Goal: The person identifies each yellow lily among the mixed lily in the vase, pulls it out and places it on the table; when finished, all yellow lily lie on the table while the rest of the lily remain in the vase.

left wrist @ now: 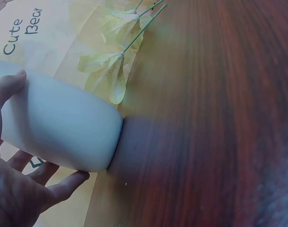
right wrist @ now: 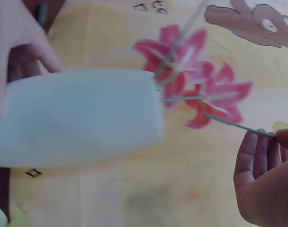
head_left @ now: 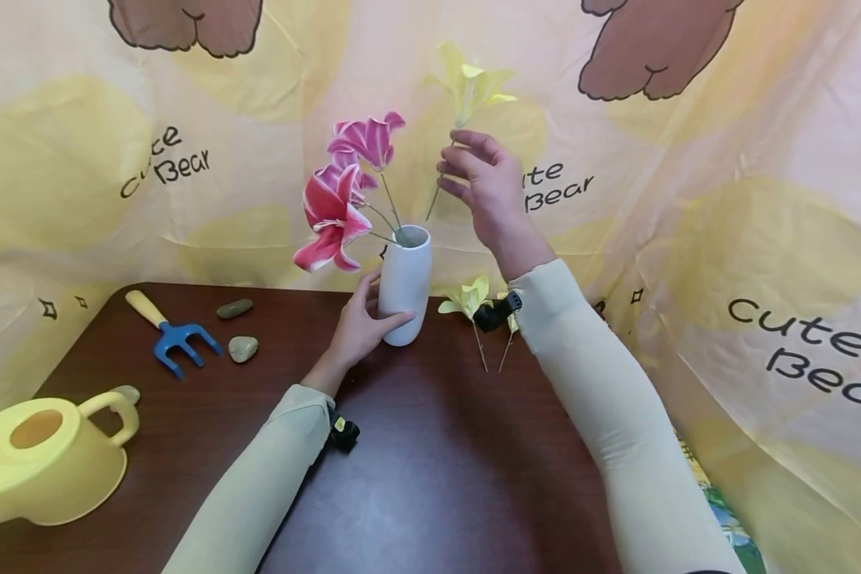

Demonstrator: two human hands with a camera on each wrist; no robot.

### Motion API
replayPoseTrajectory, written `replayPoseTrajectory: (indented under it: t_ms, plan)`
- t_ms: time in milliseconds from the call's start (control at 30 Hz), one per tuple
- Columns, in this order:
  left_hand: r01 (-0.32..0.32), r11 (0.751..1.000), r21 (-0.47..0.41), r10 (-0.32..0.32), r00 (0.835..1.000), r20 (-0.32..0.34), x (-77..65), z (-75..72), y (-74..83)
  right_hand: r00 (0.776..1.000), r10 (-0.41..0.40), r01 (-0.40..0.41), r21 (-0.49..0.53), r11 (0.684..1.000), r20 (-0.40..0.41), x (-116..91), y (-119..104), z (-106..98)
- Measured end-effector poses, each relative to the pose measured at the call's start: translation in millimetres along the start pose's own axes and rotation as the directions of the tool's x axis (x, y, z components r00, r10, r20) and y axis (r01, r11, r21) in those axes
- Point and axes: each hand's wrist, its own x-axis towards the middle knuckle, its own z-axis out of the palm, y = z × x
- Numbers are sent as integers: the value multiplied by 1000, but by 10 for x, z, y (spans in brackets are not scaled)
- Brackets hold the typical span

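Observation:
A white vase stands near the table's far edge with several pink lilies leaning left out of its mouth. My left hand holds the vase low on its left side, thumb across the front; in the left wrist view the fingers curve along the opposite side. Above and right of the vase mouth, my right hand pinches the thin green stem of a yellow lily. That stem's lower end is just above the rim, outside the vase. The right wrist view shows the stem between thumb and fingertips.
Two more yellow lilies lie right of the vase, one partly hidden by the right wrist camera. On the left are a blue hand fork, several stones and a yellow watering can. A printed cloth hangs behind the table.

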Motion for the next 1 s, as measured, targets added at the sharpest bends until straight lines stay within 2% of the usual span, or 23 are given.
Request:
replayPoseTrajectory:
  t_ms: [100, 200, 400, 567, 767, 1000]
  plan:
    - [1, 1000, -8, -1, 1000, 3, -11, 10, 4, 1000, -17, 18, 42, 999, -14, -24, -159, -86]
    - [3, 1000, -12, -3, 1000, 5, -18, 8, 11, 999, -39, 40, 38, 998, -21, -56, -288, -256]
    - [12, 1000, -6, -12, 1000, 1, -29, -8, 39, 998, -48, 46, -53, 998, -45, -151, -397, -847]
    - [9, 1000, -5, -9, 1000, 17, -29, -47, 30, 996, 52, -65, -176, 982, -73, -281, -363, -1464]
    - [25, 1000, -4, -24, 999, 35, -25, -78, 27, 980, 178, -199, -329, 923, -92, -428, -154, -2238]
    - [47, 999, 0, -47, 998, 46, -17, -65, 47, 936, 319, -350, -358, 865, -145, -646, 93, -2939]
